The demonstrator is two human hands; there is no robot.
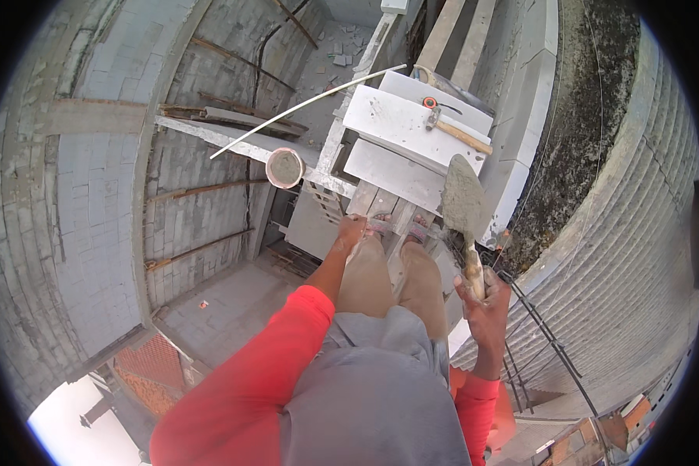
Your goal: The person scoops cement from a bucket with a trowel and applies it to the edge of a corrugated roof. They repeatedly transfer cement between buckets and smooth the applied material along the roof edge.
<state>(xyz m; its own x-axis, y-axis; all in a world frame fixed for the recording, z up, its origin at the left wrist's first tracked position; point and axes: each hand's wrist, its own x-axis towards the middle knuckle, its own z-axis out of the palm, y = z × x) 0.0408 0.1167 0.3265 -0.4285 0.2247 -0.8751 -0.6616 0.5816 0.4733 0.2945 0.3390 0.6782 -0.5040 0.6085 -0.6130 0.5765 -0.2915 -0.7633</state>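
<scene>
My right hand (485, 307) grips the handle of a trowel (464, 198), whose blade is coated with grey mortar and points away from me. My left hand (352, 231) rests curled beside my left trouser leg (365, 279); whether it holds anything is hidden. Beyond my sandalled feet (416, 227) lie pale lightweight blocks (380, 109), with a hammer (458, 132), a small orange-and-black tool (430, 102) and a handsaw (454, 89) on or beside them. A round bucket of grey mortar (285, 168) stands at the left, near the wall junction.
I stand high on wooden planks (363, 198). A drop to a concrete floor (233, 303) lies at left, with block walls (93, 202) and a long white rod (303, 105) across the ledge. At right are a block wall top (520, 132), thin wires, black bars (551, 342) and corrugated roofing (621, 303).
</scene>
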